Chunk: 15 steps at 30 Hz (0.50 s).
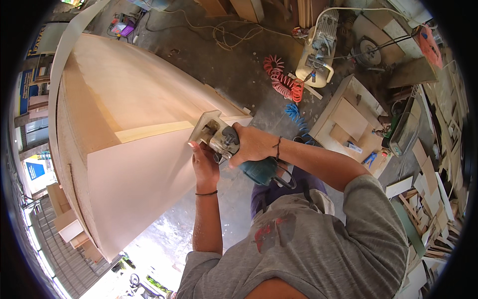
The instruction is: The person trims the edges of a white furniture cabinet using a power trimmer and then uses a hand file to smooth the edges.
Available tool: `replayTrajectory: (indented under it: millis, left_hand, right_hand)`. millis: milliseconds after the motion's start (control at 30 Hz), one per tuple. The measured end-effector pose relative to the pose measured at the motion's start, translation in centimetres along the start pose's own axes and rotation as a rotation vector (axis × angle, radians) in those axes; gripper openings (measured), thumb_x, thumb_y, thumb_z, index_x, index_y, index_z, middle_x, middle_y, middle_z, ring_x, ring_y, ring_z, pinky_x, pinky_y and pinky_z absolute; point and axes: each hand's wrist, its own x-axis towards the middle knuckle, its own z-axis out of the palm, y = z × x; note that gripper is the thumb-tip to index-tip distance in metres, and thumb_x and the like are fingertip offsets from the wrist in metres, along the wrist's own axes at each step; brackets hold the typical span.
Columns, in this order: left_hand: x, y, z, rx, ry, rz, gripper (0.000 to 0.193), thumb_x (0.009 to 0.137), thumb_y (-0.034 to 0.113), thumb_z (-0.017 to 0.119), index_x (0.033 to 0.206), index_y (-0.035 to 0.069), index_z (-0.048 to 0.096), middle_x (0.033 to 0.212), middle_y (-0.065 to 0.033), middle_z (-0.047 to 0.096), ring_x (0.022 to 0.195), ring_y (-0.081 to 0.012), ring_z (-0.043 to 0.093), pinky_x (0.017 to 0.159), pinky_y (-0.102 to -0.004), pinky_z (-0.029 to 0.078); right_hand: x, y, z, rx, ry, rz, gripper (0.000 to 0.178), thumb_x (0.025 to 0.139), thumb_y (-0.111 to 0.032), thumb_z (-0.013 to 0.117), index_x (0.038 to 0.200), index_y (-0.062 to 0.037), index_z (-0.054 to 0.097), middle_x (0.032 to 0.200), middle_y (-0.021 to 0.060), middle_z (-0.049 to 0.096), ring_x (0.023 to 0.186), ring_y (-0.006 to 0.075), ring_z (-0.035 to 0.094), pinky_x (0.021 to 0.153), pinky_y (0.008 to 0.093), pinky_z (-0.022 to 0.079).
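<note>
Nearest is the wearer's grey T-shirt (318,249), its chest print (274,231) a patch of red and dark grey. Just beyond it, the right hand (254,144) is wrapped around a teal power tool (259,171), which lies tilted at the near edge of a large, curved wooden piece (134,194). The left hand (205,167) is raised beside the tool's flat base plate (205,119), fingers upward; the tool hides part of them, so whether they pinch it I cannot tell. A dark cord circles each wrist.

The wooden piece fills the left side, faced with a smooth pale sheet, a yellowish wood strip (154,131) along the sheet's upper edge. To the right, beyond the right forearm, stands a pale wooden box (323,112) bearing loose boards, a small blue-and-white label (355,147) and a blue hand tool (370,159). Wood offcuts (433,199) lie heaped at the far right.

Farther off, blue and red coiled hoses (284,79) cross the floor towards a cream compressor (308,65), partly blocking the way there. A yellowish cable (226,37) loops over the concrete, with a purple machine (128,25) near it. Past the wooden piece, at the far left, hang printed signs — one dark blue with yellow (25,92), its lettering squeezed by the lens, another a blue block on white (35,170).
</note>
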Motion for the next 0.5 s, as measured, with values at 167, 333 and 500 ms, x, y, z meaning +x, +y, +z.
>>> replayTrajectory:
  millis: [167, 333, 500]
  left_hand:
    - [0.6, -0.7, -0.5, 0.079, 0.025, -0.018, 0.086, 0.088, 0.072, 0.039, 0.135, 0.0, 0.044, 0.13, -0.0119, 0.053, 0.12, -0.0239, 0.049, 0.102, -0.0423, 0.036]
    - [1.1, -1.5, -1.2, 0.112, 0.021, -0.019, 0.089, 0.086, 0.076, 0.039, 0.134, 0.001, 0.045, 0.13, -0.0112, 0.053, 0.121, -0.0246, 0.047, 0.103, -0.0455, 0.035]
    - [1.7, -2.2, -1.7, 0.113, 0.026, -0.03, 0.09, 0.085, 0.076, 0.04, 0.135, 0.002, 0.044, 0.131, -0.011, 0.051, 0.123, -0.0248, 0.044, 0.104, -0.0478, 0.033]
  right_hand:
    - [0.6, 1.0, 0.3, 0.028, -0.011, 0.003, 0.087, 0.054, -0.036, 0.084, 0.114, 0.0135, 0.045, 0.097, 0.0298, 0.064, 0.093, 0.0397, 0.064, 0.083, 0.0387, 0.05]
    - [1.4, 2.4, 1.0, 0.04, -0.005, -0.003, 0.087, 0.054, -0.036, 0.085, 0.114, 0.013, 0.045, 0.098, 0.0296, 0.064, 0.093, 0.0396, 0.064, 0.083, 0.0385, 0.05]
    - [2.1, 3.4, 1.4, 0.054, -0.002, 0.002, 0.086, 0.053, -0.036, 0.085, 0.112, 0.0129, 0.047, 0.097, 0.0299, 0.064, 0.093, 0.0396, 0.065, 0.083, 0.0389, 0.05]
